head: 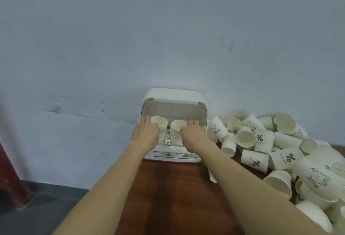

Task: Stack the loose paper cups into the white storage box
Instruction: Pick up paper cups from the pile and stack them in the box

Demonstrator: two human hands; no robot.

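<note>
The white storage box [172,94] stands against the wall at the table's far edge. Its translucent front door [171,109] is partly raised. Inside, on the slotted tray [168,155], stand two stacks of paper cups: a left stack [160,122] and a right stack [176,128]. My left hand [145,134] is beside the left stack, fingers curled at the door's lower left edge. My right hand [194,135] covers part of the right stack, its fingertips at the door's lower right edge. A heap of loose paper cups [280,149] lies to the right of the box.
The loose cups, some printed with "%" [254,161] or "HELLO" [216,128], spread from the box to the right edge of the brown wooden table [168,197]. A grey-blue wall rises behind. The floor and a dark red post [9,169] are at the left.
</note>
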